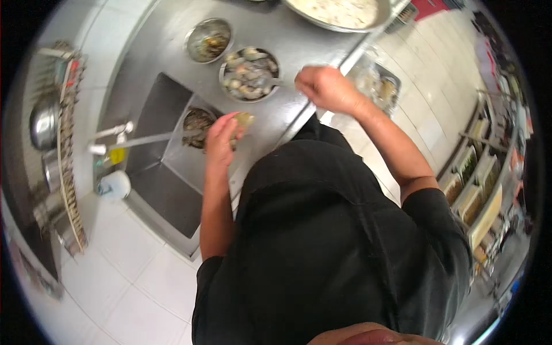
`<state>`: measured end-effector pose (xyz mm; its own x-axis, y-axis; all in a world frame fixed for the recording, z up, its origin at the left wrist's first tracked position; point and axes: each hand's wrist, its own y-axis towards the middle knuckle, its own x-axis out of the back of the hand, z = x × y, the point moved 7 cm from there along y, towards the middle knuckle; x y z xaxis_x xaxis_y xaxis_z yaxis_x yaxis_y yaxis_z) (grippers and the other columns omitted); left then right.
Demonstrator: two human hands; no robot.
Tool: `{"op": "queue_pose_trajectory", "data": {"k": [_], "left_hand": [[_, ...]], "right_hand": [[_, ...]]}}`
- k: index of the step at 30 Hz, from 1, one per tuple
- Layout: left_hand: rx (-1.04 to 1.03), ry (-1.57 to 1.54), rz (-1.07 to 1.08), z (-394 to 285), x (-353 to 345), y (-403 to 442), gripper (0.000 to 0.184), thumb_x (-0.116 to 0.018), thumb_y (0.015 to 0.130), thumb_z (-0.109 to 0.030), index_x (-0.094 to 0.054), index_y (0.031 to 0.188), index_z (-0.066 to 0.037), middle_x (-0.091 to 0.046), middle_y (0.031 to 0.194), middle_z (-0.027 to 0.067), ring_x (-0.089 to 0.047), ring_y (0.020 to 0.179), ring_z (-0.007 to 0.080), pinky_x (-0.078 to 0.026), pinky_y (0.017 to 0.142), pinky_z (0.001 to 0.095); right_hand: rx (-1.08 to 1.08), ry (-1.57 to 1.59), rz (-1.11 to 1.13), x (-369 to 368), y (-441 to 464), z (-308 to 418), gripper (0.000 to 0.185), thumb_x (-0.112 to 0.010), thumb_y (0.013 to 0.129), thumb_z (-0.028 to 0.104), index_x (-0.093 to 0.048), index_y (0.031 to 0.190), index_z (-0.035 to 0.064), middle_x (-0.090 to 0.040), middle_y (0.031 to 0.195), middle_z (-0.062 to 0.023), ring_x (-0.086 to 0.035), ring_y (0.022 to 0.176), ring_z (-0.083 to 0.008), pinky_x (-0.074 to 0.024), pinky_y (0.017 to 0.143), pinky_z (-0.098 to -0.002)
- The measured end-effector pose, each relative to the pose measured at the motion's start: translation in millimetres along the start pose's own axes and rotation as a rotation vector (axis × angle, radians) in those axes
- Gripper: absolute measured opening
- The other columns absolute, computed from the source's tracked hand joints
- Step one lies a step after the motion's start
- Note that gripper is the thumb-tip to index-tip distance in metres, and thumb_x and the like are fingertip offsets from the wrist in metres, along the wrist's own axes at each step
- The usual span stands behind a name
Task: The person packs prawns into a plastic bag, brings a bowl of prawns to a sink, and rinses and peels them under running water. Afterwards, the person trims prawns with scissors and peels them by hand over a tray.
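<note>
Steel desk [270,31]: shrimp [247,72] fill one bowl [247,101], a dark pile [197,123] remains; left hand [220,138] pinches a piece [245,119]; right hand [328,87] curls closed, contents unclear.

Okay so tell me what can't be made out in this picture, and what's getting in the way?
All in the head view:
- The piece in the left hand: what it is, since it is blurred and partly covered by the fingers.
- The right hand: whether it holds anything, as its fingers are curled and blurred.
- The dark heap: its right side, behind the left hand.
- The large bowl: its far side, cut off by the top edge.
</note>
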<state>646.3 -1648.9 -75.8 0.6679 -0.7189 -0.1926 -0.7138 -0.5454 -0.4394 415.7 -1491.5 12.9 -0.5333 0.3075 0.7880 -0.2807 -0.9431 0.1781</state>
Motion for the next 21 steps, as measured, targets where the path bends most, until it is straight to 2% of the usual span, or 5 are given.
{"op": "queue_pose_trajectory", "data": {"k": [6, 12, 16, 19, 21], "left_hand": [[-0.023, -0.096, -0.053, 5, 12, 12, 0.028, -0.054, 0.096, -0.011, -0.056, 0.12, 0.004, -0.064, 0.102, 0.009, -0.06, 0.082, 0.0128, -0.048, 0.068, 0.0249], [-0.028, -0.086, 0.0, -1, -6, 23, 0.031, -0.052, 0.096, -0.009, -0.053, 0.123, 0.006, -0.063, 0.107, 0.0116, -0.06, 0.086, 0.0145, -0.048, 0.071, 0.0261], [-0.011, -0.015, 0.002, -4, -18, 22, 0.032, -0.052, 0.095, -0.008, -0.054, 0.125, 0.004, -0.065, 0.108, 0.0107, -0.061, 0.089, 0.0144, -0.049, 0.074, 0.0265], [-0.031, 0.079, 0.073, -10, -34, 23, 0.034, -0.052, 0.094, -0.009, -0.054, 0.127, 0.002, -0.065, 0.111, 0.0097, -0.062, 0.089, 0.0137, -0.049, 0.076, 0.0273], [-0.077, 0.123, 0.139, -15, -41, 23, 0.035, -0.054, 0.094, -0.01, -0.054, 0.127, 0.001, -0.066, 0.109, 0.0085, -0.061, 0.089, 0.013, -0.049, 0.076, 0.0271]], "right_hand": [[-0.424, -0.052, -0.574, 137, -79, -102, 0.016, -0.066, 0.086, 0.01, -0.064, 0.1, 0.0021, -0.067, 0.075, -0.0076, -0.061, 0.067, -0.0138, -0.0508, 0.064, -0.0277], [-0.563, -0.575, -0.371, 105, -172, -263, 0.048, -0.07, 0.079, 0.029, -0.063, 0.12, 0.0062, -0.065, 0.112, -0.0186, -0.065, 0.093, -0.0335, -0.0514, 0.083, -0.0347], [-0.609, -0.019, -0.685, 94, -149, -207, 0.039, -0.068, 0.084, 0.025, -0.065, 0.117, 0.0057, -0.067, 0.111, -0.0148, -0.067, 0.09, -0.0253, -0.0524, 0.081, -0.0346], [-0.333, 0.21, -0.469, 60, -64, -72, 0.023, -0.065, 0.088, 0.01, -0.068, 0.109, 0.0026, -0.069, 0.102, -0.0073, -0.063, 0.087, -0.0132, -0.0496, 0.079, -0.0262], [-0.12, 0.271, -0.293, 24, -16, -5, 0.022, -0.066, 0.084, 0.008, -0.068, 0.105, 0.0039, -0.069, 0.099, -0.0099, -0.065, 0.081, -0.02, -0.0521, 0.074, -0.0297]]}}
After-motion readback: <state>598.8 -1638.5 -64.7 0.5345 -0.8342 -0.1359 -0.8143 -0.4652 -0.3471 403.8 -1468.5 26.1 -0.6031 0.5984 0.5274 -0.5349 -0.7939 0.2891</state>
